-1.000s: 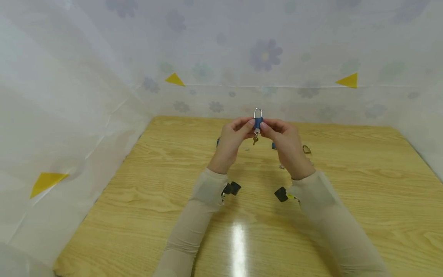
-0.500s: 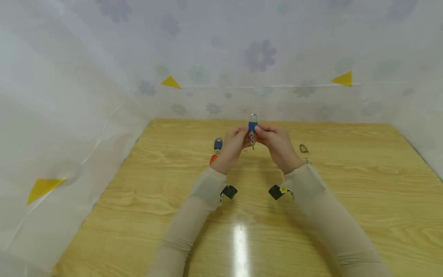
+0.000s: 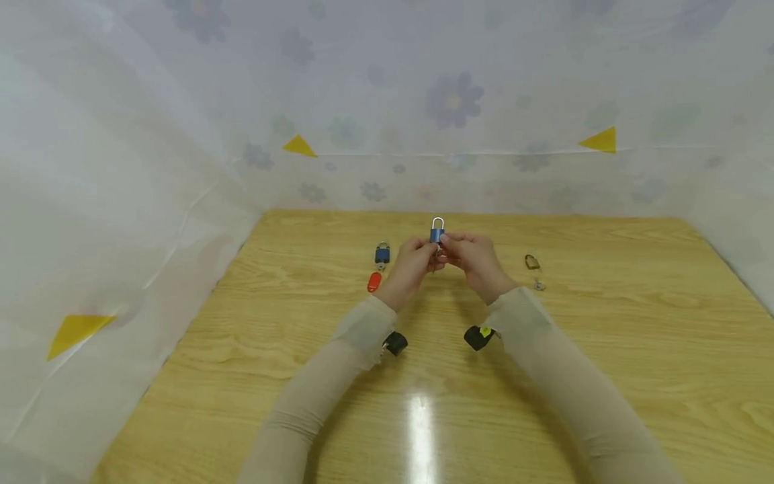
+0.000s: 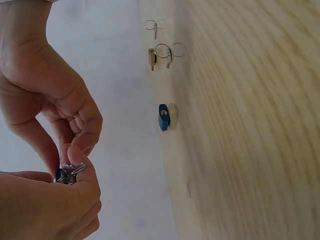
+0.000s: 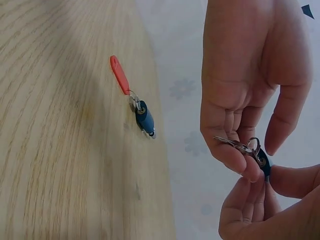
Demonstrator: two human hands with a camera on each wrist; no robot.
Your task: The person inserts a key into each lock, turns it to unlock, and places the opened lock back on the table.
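**Head view: small padlock pinched in mid-air, keys dangling**

Head view shows both hands meeting above the table (image 3: 605,349), holding a blue padlock (image 3: 437,234) upright between them. The left hand (image 3: 413,269) pinches the lock body from its side; the right hand (image 3: 471,259) pinches from the other, its fingertips at the keys (image 5: 240,146) hanging under the lock. Both grips are narrow fingertip pinches.

Left of the grip, well apart on the table, lies a second blue padlock (image 3: 382,255) with a red tag (image 3: 374,281). Right of the grip lies a brass-coloured lock (image 3: 531,261) with a key ring (image 3: 539,286).

Risk, as I judge it: the pinch is slight, so the lock could slip and drop to the table, or the loose keys could swing and foul the fingers.

No brand, label or writing is readable.
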